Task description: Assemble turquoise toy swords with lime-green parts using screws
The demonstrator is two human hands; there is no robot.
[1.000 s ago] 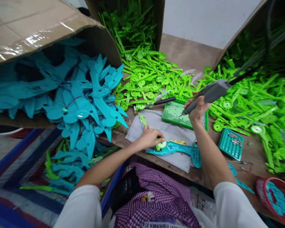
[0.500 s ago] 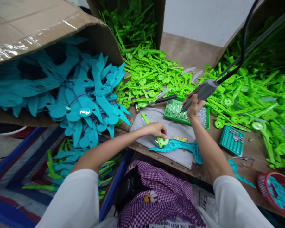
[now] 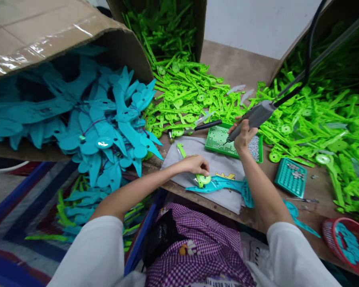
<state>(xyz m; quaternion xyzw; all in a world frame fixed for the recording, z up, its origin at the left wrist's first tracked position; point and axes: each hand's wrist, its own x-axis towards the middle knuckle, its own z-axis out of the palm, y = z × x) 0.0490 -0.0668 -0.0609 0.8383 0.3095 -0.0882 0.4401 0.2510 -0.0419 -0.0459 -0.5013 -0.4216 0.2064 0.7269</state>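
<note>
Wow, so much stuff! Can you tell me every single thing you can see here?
cardboard box: one, brown, on its side at left
blue pieces: many, teal, spilling from the box
green pieces: many, bright green, heaped at back and right
table: one, brown
cloth: one, grey, at the table's front edge
blue part: one, teal, on the cloth
green part: one, green, lying on the blue part
green tray: one, behind the cloth
small tray: one, teal, right of the cloth
black-handled tool: one, left of the green tray
red basket: one, bottom right
power tool: one, grey, tip over the green tray
left hand: on the green part
right hand: gripping the power tool
</note>
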